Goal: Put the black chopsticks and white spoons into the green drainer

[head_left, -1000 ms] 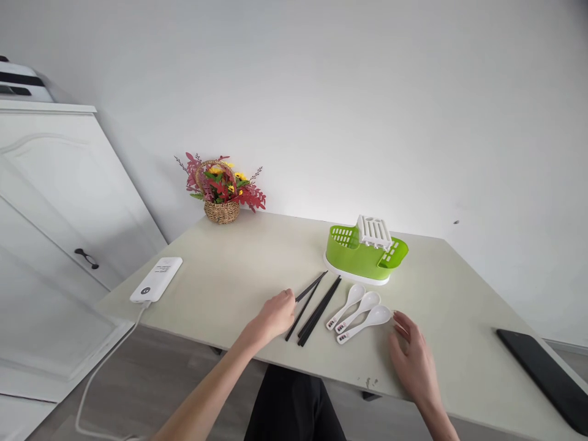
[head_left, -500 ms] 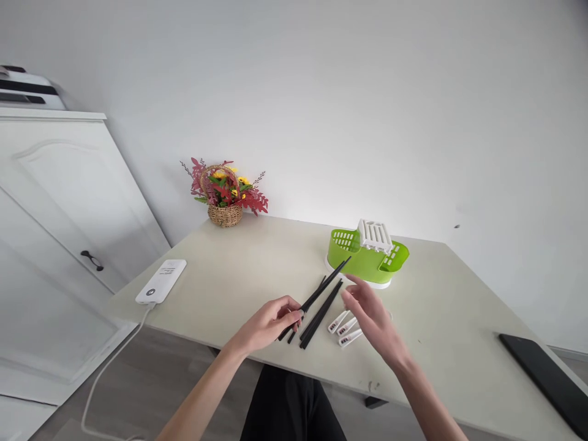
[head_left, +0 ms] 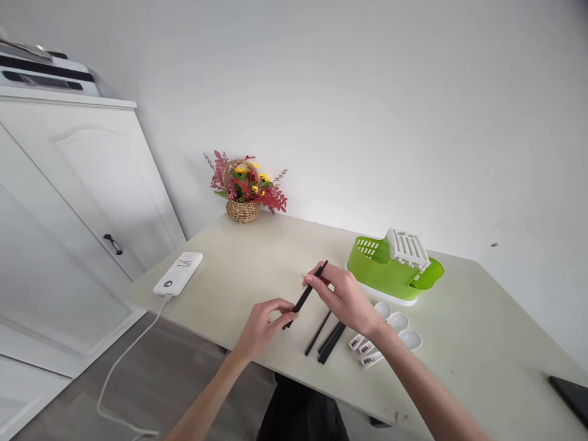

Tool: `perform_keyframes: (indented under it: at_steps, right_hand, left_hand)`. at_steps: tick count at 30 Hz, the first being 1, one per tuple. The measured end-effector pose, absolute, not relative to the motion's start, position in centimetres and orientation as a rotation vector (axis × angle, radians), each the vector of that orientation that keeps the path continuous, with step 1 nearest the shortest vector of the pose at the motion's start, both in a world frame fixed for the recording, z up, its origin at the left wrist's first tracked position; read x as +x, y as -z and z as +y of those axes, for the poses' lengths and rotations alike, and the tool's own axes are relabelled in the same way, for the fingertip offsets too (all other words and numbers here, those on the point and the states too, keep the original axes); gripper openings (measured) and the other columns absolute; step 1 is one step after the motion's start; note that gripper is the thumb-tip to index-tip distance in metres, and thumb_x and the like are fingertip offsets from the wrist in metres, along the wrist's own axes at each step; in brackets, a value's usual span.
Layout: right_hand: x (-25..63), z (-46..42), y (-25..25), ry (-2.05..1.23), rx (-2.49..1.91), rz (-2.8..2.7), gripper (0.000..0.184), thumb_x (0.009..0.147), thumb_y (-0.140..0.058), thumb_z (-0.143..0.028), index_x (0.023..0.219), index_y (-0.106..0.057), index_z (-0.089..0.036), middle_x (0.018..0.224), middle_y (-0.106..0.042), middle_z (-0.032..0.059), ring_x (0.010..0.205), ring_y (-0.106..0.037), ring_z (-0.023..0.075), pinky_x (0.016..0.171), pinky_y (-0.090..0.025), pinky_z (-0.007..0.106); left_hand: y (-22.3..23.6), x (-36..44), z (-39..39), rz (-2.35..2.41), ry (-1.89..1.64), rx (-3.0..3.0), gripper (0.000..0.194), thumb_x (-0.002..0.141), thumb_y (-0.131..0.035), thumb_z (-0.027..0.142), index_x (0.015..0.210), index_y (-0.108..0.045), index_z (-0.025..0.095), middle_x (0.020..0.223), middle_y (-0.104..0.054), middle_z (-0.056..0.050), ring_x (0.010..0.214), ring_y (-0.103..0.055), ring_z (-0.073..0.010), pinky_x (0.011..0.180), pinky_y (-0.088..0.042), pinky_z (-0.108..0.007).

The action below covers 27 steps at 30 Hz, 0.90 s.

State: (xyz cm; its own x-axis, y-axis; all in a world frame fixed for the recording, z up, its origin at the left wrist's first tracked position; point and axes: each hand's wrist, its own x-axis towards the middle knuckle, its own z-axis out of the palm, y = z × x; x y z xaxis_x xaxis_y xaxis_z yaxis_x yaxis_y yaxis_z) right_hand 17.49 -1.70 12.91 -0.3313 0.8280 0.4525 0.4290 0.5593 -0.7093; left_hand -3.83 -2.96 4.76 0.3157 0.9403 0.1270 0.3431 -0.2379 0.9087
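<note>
My left hand (head_left: 264,321) pinches the lower end of a black chopstick (head_left: 304,296) lifted above the pale table (head_left: 459,343). My right hand (head_left: 344,297) grips the same chopstick near its upper end. Several more black chopsticks (head_left: 327,339) lie on the table just below my right hand. Three white spoons (head_left: 395,324) lie side by side to the right of them, partly hidden by my right wrist. Behind the spoons stands a green cutlery drainer (head_left: 390,269) with a white slotted insert (head_left: 407,246).
A white power bank (head_left: 178,273) with a trailing cable lies at the table's left edge. A wicker basket of flowers (head_left: 243,190) stands at the back against the wall. A white cabinet (head_left: 68,202) is on the left. A black phone (head_left: 572,395) lies at the far right edge.
My left hand lifted a chopstick off the table. My right hand came across from beside the spoons and took hold of its upper end. The view shifted left.
</note>
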Motion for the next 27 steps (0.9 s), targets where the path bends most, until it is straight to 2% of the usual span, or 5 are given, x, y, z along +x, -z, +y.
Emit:
perform_keyframes:
  at_steps: [6,12,18,21,27]
  right_hand:
    - [16.2,-1.6,-12.7,-0.579,-1.046,-1.952,0.041,0.105,-0.047,-0.052,0.086,-0.067,-0.022,0.081,-0.067,0.0022,0.067,-0.057,0.0136,0.066,-0.046,0.027]
    - [14.7,-2.1,-13.0,-0.580,-1.003,-2.066,0.032,0.105,-0.050,-0.045,0.088,-0.067,-0.022,0.085,-0.068,0.0022,0.071,-0.060,0.0148,0.069,-0.047,0.028]
    - [14.1,-2.1,-12.7,-0.592,-0.983,-2.116,0.031,0.105,-0.049,-0.045,0.091,-0.066,-0.023,0.085,-0.067,0.0033,0.071,-0.059,0.0159,0.068,-0.047,0.029]
    - [14.4,-2.3,-13.3,-0.541,-1.010,-2.080,0.031,0.105,-0.051,-0.047,0.091,-0.066,-0.023,0.080,-0.066,0.0021,0.068,-0.056,0.0147,0.067,-0.046,0.028]
    - [15.6,-3.4,-15.1,-0.505,-1.068,-1.965,0.031,0.103,-0.055,-0.048,0.086,-0.063,-0.023,0.069,-0.063,-0.0017,0.059,-0.054,0.0116,0.062,-0.045,0.026]
  left_hand:
    - [-4.0,-4.8,-3.2,1.155,-0.955,1.724,0.030,0.095,-0.064,0.049,0.096,-0.077,0.022,0.096,-0.079,-0.005,0.092,-0.073,-0.0227,0.074,-0.056,-0.028]
    - [-3.7,-6.0,-3.7,1.167,-0.923,1.732,0.032,0.095,-0.063,0.051,0.097,-0.078,0.022,0.097,-0.080,-0.005,0.093,-0.073,-0.0234,0.070,-0.056,-0.026]
    - [-3.0,-6.8,-3.8,1.168,-0.874,1.756,0.029,0.095,-0.065,0.049,0.095,-0.079,0.023,0.092,-0.081,-0.003,0.088,-0.074,-0.0215,0.062,-0.050,-0.023]
    - [-2.7,-6.9,-3.8,1.177,-0.861,1.738,0.026,0.094,-0.067,0.046,0.095,-0.080,0.023,0.094,-0.081,-0.003,0.089,-0.075,-0.0212,0.065,-0.052,-0.023]
    - [-2.4,-6.4,-3.5,1.172,-0.853,1.762,0.031,0.095,-0.065,0.051,0.097,-0.080,0.024,0.097,-0.081,-0.004,0.090,-0.075,-0.0224,0.070,-0.055,-0.025]
